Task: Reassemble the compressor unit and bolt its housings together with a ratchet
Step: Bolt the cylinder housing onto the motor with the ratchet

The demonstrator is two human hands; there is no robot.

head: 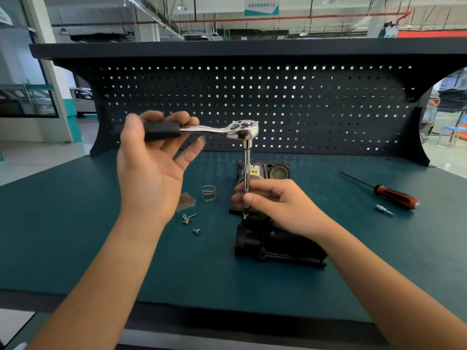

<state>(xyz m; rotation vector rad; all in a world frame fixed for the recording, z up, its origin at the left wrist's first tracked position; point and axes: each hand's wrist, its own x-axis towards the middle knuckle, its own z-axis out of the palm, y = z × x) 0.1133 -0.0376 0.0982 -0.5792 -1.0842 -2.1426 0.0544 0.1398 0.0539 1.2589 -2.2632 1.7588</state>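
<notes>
Compressor unit [278, 246] flat on green bench top [75, 223], centre, black housing nearest camera. Ratchet [242, 128] held level above it, extension bar [247, 165] straight down, tip at top of housing. Left hand [151, 170] gripping black handle between thumb and upper fingers, lower fingers spread loose. Right hand [275, 202] pinching lower end of extension bar, fingers curled round it. Spring [209, 193] and loose screws [188, 219] just left of unit. Screwdriver [389, 194] and small bit [384, 210] well apart, far right.
</notes>
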